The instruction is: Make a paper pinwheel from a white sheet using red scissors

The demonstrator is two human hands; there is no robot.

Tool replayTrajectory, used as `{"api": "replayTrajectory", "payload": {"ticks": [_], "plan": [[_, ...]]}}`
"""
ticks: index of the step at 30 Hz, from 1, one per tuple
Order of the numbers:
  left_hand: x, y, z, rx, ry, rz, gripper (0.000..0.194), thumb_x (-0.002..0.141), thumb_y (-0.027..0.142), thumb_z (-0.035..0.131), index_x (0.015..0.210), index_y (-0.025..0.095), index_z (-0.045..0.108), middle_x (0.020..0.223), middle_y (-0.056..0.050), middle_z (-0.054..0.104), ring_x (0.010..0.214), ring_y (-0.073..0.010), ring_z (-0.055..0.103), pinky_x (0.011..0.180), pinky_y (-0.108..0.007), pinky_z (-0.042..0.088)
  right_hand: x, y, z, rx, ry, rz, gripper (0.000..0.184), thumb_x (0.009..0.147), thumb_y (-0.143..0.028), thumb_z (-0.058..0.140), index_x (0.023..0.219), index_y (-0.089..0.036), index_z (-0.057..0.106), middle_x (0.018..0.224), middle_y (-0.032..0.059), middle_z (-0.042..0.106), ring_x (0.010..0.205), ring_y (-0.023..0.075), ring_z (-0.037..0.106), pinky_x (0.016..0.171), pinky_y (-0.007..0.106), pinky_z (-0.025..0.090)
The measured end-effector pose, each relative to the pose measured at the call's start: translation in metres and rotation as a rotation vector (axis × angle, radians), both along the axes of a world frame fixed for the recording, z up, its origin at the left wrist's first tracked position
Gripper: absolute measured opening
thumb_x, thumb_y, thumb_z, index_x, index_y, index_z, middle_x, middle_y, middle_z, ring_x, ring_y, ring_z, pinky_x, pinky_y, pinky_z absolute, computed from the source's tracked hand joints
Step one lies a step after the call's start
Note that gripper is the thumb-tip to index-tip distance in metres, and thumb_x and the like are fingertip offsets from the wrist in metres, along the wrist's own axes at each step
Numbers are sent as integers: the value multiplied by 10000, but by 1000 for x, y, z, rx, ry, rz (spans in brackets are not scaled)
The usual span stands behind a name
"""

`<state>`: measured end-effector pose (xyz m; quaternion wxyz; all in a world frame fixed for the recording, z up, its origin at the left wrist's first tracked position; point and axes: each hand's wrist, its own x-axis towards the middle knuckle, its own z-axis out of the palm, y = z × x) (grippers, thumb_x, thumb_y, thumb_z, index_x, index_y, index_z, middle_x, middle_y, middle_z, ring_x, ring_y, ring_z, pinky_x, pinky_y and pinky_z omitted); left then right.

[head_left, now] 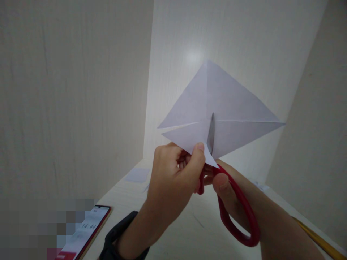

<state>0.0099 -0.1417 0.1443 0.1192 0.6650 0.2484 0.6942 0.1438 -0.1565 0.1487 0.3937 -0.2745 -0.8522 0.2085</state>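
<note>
A white sheet of paper (pixel 233 97), shaped like a diamond with crease lines crossing it, is held up in front of me. My left hand (pixel 176 177) pinches its lower edge between thumb and fingers. One slit runs in from the left corner along the crease. In my right hand (pixel 225 184) are red-handled scissors (pixel 251 220), the thumb through the large loop. One blade lies over the paper's face, pointing up along a second cut from the bottom corner; the other blade is hidden behind the sheet.
At the lower left a phone (pixel 88 231) with a lit screen lies on the table (pixel 195 234). A small paper piece (pixel 137 174) rests near the left panel. A yellow stick-like object (pixel 316 236) lies at the right. Pale panels (pixel 81 90) stand left, behind and right.
</note>
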Motion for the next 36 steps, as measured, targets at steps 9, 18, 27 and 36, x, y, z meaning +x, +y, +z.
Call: {"api": "replayTrajectory", "payload": {"ticks": [9,18,27,36], "plan": [[0,1,-1,-1,-6,1,382,857,295,503,491,199,448,400,42,468,372,-84,461,397,-210,316,0,2,-3,-5,29,-6,482,920,-656,395,929,-203,560,890,44,615,788,161,567,695,304,482],[0,1,-1,14,-11,-32,416,872,279,503,470,200,434,365,42,491,339,-76,476,376,-191,318,0,3,-3,-37,36,-43,503,902,-693,385,859,-213,529,829,51,610,726,158,550,650,312,464],[1,0,-1,32,-3,-50,464,874,243,482,414,200,450,333,41,495,309,-64,442,353,-197,271,2,4,-3,-50,37,-14,502,891,-684,432,911,-201,566,864,54,638,748,162,581,650,303,489],[-1,0,0,-12,10,-54,399,845,252,499,451,194,472,371,40,493,353,-82,479,383,-197,323,-2,7,0,-42,76,68,453,887,-631,504,1107,-237,552,1004,59,645,935,218,621,801,352,522]]}}
